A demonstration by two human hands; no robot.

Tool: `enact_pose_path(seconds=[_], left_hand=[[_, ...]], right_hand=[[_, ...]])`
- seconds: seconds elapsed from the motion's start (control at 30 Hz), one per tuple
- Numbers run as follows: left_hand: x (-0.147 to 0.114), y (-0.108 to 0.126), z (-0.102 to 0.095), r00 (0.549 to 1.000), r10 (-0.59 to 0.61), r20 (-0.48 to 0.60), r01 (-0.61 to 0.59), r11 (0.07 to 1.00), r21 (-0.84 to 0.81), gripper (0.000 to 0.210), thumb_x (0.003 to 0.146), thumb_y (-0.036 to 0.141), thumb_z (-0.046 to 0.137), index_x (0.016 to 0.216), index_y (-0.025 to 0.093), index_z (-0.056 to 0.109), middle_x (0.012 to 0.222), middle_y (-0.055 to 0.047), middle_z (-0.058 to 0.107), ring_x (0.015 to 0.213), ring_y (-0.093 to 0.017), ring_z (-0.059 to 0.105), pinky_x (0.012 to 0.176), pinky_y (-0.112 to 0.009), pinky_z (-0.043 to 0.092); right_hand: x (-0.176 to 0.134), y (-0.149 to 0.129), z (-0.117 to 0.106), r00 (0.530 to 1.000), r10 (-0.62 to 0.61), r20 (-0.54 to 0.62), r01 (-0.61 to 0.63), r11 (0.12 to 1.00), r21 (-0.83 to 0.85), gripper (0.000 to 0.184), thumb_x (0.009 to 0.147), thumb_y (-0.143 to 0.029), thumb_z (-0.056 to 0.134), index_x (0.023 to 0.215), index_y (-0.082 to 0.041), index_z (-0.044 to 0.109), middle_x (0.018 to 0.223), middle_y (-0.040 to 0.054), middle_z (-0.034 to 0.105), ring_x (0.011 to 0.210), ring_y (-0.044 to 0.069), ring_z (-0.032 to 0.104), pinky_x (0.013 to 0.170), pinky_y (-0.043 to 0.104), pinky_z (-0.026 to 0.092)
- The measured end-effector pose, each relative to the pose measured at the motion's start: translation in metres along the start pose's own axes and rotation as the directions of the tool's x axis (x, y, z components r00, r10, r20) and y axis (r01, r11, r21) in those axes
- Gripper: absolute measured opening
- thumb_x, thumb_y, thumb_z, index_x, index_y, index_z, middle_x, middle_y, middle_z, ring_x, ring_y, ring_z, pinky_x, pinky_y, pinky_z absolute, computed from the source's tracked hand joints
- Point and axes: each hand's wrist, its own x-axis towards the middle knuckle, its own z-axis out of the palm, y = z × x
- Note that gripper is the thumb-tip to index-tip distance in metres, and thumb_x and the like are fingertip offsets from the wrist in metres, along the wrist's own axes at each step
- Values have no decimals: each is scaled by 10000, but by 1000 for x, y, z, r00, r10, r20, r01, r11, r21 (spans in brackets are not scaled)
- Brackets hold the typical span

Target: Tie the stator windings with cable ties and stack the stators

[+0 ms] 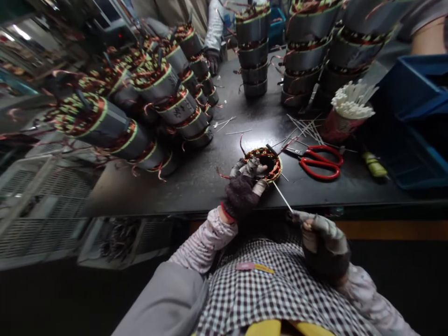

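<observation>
A motor stator (277,172) with copper windings and a green-edged rim sits on the dark table near its front edge. My left hand (243,191), in a dark glove with wrapped fingertips, grips its near left side, fingers over the rim and partly into the opening. A thin white strip (283,197), which looks like a cable tie, runs straight from the stator's near edge towards me. My right hand (324,242), gloved and with taped fingers, is closed on the strip's free end, below the table edge. The fingers hide that end.
Red-handled scissors (322,162) and loose white strips (308,128) lie right of the stator. Behind them stand a cup (341,126) of white strips and blue bins (416,140). Stacked stators (185,112) line the left and back. Another person's gloved hand (212,60) rests at the far side.
</observation>
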Motion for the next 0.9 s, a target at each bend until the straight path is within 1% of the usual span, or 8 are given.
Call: enact_pose_path(seconds=[0.1,0.17,0.27,0.33,0.4,0.57,0.7,0.9], left_hand=[[5,4,0,999,-2,-36,0,997,-75,267,1047,433,833,1207,219,855,1353,-148,891,1465,-413,768,1403,-712,473],[7,9,3,996,-81,-48,68,973,-221,197,1035,376,843,1167,231,861,1304,-128,905,1387,-378,810,1352,-659,552],[8,15,8,968,-245,-54,188,850,-492,160,1023,284,819,1175,250,856,1187,-74,924,1143,-289,877,1182,-552,693],[8,16,11,964,-258,-64,180,811,-557,99,991,247,837,1083,261,871,1096,-46,925,1066,-269,874,1170,-545,696],[8,14,11,974,-216,-73,142,826,-545,64,952,217,880,990,268,887,1042,-36,923,1086,-273,865,1251,-581,640],[8,11,11,976,-197,-90,121,840,-529,110,927,197,936,1010,263,908,1064,-39,929,1108,-274,860,1333,-634,544],[10,15,7,982,-178,-68,118,849,-515,71,954,200,910,986,261,894,1047,-34,926,1102,-265,853,1291,-597,578],[11,18,-9,989,-146,-10,119,842,-527,98,986,230,876,1061,275,920,1084,-40,933,1101,-272,855,1270,-585,595]], right_hand=[[36,-8,7,949,-288,-129,289,957,-10,136,1102,-224,708,1186,-314,766,992,45,856,886,238,845,805,366,729],[59,-14,14,926,-335,-172,344,939,24,160,1102,-205,726,1211,-313,771,1056,47,875,934,233,857,830,367,735],[82,-25,19,977,-138,-159,171,963,211,107,1106,-322,772,1211,-310,786,1064,37,881,916,230,858,818,385,744],[92,-32,16,998,6,-59,15,940,341,122,1084,-402,814,1156,-305,796,1004,18,872,845,214,841,755,357,727],[100,-39,10,999,36,33,-45,930,364,134,1071,-427,828,1090,-295,814,950,12,859,795,203,817,727,342,705],[115,-44,1,994,-96,50,88,984,152,124,1074,-371,799,1145,-291,862,1022,51,876,834,226,809,895,434,721],[124,-30,12,990,-128,55,127,992,20,165,1096,-371,738,1134,-265,858,1025,86,882,881,269,839,905,471,732],[124,-26,22,938,-345,-39,330,919,-215,230,1139,-295,681,1247,-250,879,1176,129,893,1082,297,864,976,468,746]])
